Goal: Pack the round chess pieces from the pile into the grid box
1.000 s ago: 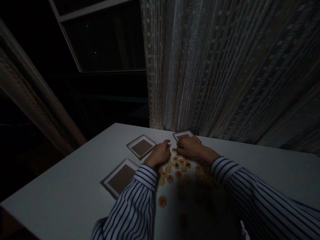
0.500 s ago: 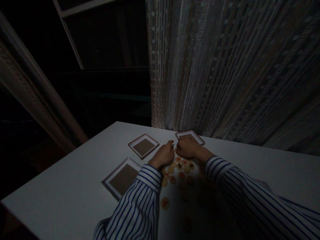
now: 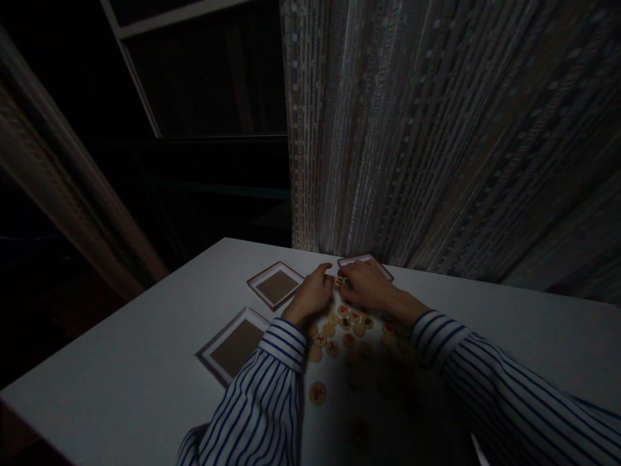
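Observation:
Between my two hands is a round Chinese chess piece (image 3: 340, 281) with dark marking, tilted so that its face shows. The fingertips of my right hand (image 3: 365, 285) are closed on it. My left hand (image 3: 312, 294) is just left of the piece, one digit stretched out and apart from the rest; its lower fingers are partly hidden, and I cannot tell whether they touch the piece. Below the hands several more pieces lie loosely spread, among them a red-marked piece (image 3: 348, 340), a dark-marked piece (image 3: 367, 322) and a blank-looking piece (image 3: 328, 331).
An open shallow box (image 3: 294, 275) stands behind my left hand, and a larger box (image 3: 206, 353) is left of my forearm. Another box (image 3: 388, 270) is partly behind my right hand. They stand on a white table (image 3: 145, 349). A string curtain (image 3: 369, 129) hangs beyond its far edge.
My right hand has lifted slightly, and the dark-marked piece now shows in its fingers. My left hand has moved a little up, close to that piece. The view has shifted slightly.

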The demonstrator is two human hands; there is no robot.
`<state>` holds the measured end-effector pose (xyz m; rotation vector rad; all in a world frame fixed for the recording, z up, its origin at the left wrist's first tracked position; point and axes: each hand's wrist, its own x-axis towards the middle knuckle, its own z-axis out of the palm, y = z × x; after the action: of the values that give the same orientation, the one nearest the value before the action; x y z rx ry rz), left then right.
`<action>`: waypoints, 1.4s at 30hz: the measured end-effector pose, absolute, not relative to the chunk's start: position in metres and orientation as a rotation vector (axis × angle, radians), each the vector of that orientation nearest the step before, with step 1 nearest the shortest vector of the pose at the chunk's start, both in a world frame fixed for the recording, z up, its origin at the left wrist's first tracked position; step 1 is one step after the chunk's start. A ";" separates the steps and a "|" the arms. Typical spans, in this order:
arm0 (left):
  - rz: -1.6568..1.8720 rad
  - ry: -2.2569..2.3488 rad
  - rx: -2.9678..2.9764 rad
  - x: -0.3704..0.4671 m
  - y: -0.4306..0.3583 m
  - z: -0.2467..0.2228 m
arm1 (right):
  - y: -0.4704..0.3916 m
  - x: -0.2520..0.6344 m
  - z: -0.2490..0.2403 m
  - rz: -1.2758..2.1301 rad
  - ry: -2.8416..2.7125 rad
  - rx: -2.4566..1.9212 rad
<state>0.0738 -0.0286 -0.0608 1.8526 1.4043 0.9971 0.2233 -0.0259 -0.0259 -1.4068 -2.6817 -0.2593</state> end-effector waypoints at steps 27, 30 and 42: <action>1.103 0.975 1.443 0.118 -0.078 -0.004 | -0.091 0.283 0.003 -0.123 -2.354 -1.037; 1.091 0.954 1.474 0.129 -0.086 0.003 | -0.101 0.296 0.005 -0.116 -2.306 -1.034; 1.061 0.868 1.601 0.174 -0.110 0.015 | -0.143 0.353 0.007 -0.064 -2.171 -1.164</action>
<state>0.1740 -0.1103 0.0151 1.6006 0.8680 1.0612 0.3532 -0.1427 0.0066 -1.1642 -2.1708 -0.0643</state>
